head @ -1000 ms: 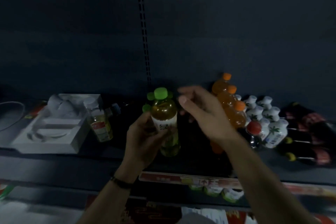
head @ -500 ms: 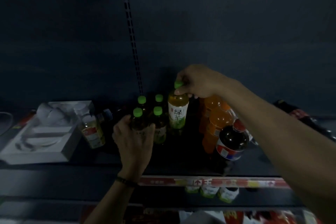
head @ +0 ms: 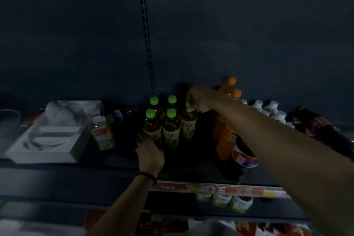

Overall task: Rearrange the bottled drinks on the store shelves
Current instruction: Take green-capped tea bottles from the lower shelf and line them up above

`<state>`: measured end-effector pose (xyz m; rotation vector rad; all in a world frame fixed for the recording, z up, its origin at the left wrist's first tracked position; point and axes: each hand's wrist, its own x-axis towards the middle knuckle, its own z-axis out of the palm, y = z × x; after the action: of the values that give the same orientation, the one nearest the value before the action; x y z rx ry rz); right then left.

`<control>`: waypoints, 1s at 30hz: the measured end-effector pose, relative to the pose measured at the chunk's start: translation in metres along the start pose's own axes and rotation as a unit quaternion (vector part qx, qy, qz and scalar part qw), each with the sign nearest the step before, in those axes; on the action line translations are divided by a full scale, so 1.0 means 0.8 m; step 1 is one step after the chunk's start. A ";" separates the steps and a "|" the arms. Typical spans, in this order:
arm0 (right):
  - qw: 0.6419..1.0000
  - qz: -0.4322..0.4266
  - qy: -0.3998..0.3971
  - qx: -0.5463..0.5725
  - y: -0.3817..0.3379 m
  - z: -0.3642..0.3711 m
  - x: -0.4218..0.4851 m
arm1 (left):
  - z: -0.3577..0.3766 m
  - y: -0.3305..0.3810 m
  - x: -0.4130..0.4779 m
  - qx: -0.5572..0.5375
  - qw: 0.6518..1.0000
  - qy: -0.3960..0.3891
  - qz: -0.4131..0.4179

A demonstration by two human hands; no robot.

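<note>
A person's right hand (head: 201, 99) pinches the green cap (head: 188, 103) of a tea bottle (head: 188, 122) standing near the shelf's (head: 118, 159) back edge, while the left hand (head: 149, 152) grips a neighbouring bottle (head: 152, 128) low down; full, stiff and smooth, each probably handles best around the body.

One wide-angle camera, worn on the person's head, looks forward and down at a dim store shelf (head: 193, 168), facing its dark back panel (head: 229, 34). The shelf is near enough for both forearms (head: 287, 159), entering from the lower edge, to reach green-capped bottles (head: 171, 130) mid-frame. A lower shelf (head: 210, 210) shows beneath.
</note>
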<state>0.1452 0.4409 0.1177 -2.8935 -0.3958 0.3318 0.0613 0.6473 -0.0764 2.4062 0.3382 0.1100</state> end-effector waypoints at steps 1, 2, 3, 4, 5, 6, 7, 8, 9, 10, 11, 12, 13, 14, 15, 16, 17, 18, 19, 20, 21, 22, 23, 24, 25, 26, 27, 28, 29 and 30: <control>1.000 0.003 0.000 -0.004 -0.002 -0.001 0.000 | -0.001 0.003 -0.002 0.002 1.000 0.006 0.005; 1.000 0.009 0.000 -0.004 -0.002 -0.001 0.000 | 0.001 0.003 -0.001 0.009 1.000 0.008 0.009; 1.000 0.018 -0.001 0.006 -0.002 -0.001 0.000 | 0.003 0.002 0.000 0.019 1.000 0.007 0.011; 1.000 0.026 -0.004 0.015 -0.003 -0.001 0.000 | 0.004 0.001 0.002 0.024 1.000 0.005 0.013; 0.999 0.032 -0.004 0.020 -0.003 -0.001 -0.001 | 0.004 0.001 0.004 0.023 1.000 0.004 0.015; 0.999 0.036 -0.003 0.020 -0.003 -0.001 -0.001 | 0.007 -0.001 0.007 0.025 0.999 0.007 0.018; 0.999 0.039 -0.003 0.023 -0.004 -0.001 -0.002 | 0.010 -0.004 0.009 0.032 0.999 0.013 0.021; 0.999 0.042 -0.005 0.026 -0.005 -0.001 -0.002 | 0.011 -0.007 0.012 0.040 0.999 0.021 0.027; 0.999 0.043 -0.008 0.026 -0.006 0.000 -0.002 | 0.013 -0.009 0.014 0.041 0.998 0.026 0.036; 0.999 0.044 -0.009 0.026 -0.006 0.001 -0.002 | 0.016 -0.013 0.018 0.032 0.998 0.028 0.040; 0.999 0.046 -0.008 0.027 -0.007 0.001 -0.004 | 0.017 -0.014 0.020 0.023 0.999 0.027 0.039; 0.998 0.049 -0.005 0.029 -0.008 0.001 -0.008 | 0.019 -0.017 0.022 0.021 0.999 0.027 0.039; 0.998 0.050 0.001 0.030 -0.010 -0.001 -0.014 | 0.019 -0.019 0.022 0.017 0.999 0.024 0.042; 0.998 0.050 0.009 0.031 -0.011 -0.003 -0.022 | 0.016 -0.021 0.021 0.010 0.999 0.020 0.043; 0.998 0.053 0.019 0.035 -0.012 -0.005 -0.031 | 0.009 -0.020 0.016 -0.018 0.999 0.012 0.037; 0.997 0.057 0.037 0.041 -0.012 -0.007 -0.042 | 0.002 -0.018 0.010 -0.049 0.999 0.008 0.022; 0.994 0.062 0.070 0.050 -0.010 -0.007 -0.054 | -0.007 -0.013 -0.001 -0.069 0.998 0.009 0.001; 0.989 0.063 0.121 0.061 -0.008 -0.004 -0.070 | -0.014 -0.010 -0.013 -0.079 0.997 0.021 -0.009; 0.978 0.061 0.183 0.079 -0.005 0.001 -0.090 | -0.022 -0.007 -0.030 -0.091 0.995 0.038 0.000; 0.963 0.058 0.242 0.101 -0.004 0.009 -0.115 | -0.024 -0.008 -0.047 -0.114 0.992 0.054 0.021; 0.947 0.056 0.292 0.125 -0.005 0.019 -0.144 | -0.031 -0.003 -0.068 -0.155 0.985 0.057 0.046; 0.931 0.064 0.325 0.152 -0.009 0.032 -0.176 | -0.032 0.001 -0.087 -0.197 0.977 0.046 0.062; 0.917 0.077 0.349 0.178 -0.015 0.048 -0.208 | -0.033 0.008 -0.106 -0.226 0.972 0.021 0.067; 0.905 0.094 0.364 0.198 -0.019 0.067 -0.239 | -0.029 0.014 -0.123 -0.233 0.970 -0.014 0.069; 0.898 0.112 0.370 0.211 -0.018 0.089 -0.267 | -0.021 0.018 -0.139 -0.225 0.969 -0.055 0.089; 0.896 0.132 0.365 0.216 -0.015 0.112 -0.292 | -0.010 0.021 -0.155 -0.216 0.962 -0.098 0.132; 0.897 0.157 0.349 0.220 -0.006 0.136 -0.313 | 0.004 0.023 -0.172 -0.206 0.951 -0.148 0.176; 0.901 0.184 0.319 0.228 0.005 0.160 -0.334 | 0.017 0.028 -0.187 -0.186 0.939 -0.199 0.211; 0.906 0.212 0.280 0.238 0.020 0.182 -0.353 | 0.030 0.032 -0.201 -0.162 0.923 -0.256 0.236; 0.910 0.241 0.236 0.242 0.038 0.203 -0.371 | 0.047 0.035 -0.213 -0.130 0.906 -0.312 0.256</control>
<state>-0.1662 0.3549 0.0134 -2.4166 0.4326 -0.1891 -0.0907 0.5568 -0.0843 2.0672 -0.5730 -0.3568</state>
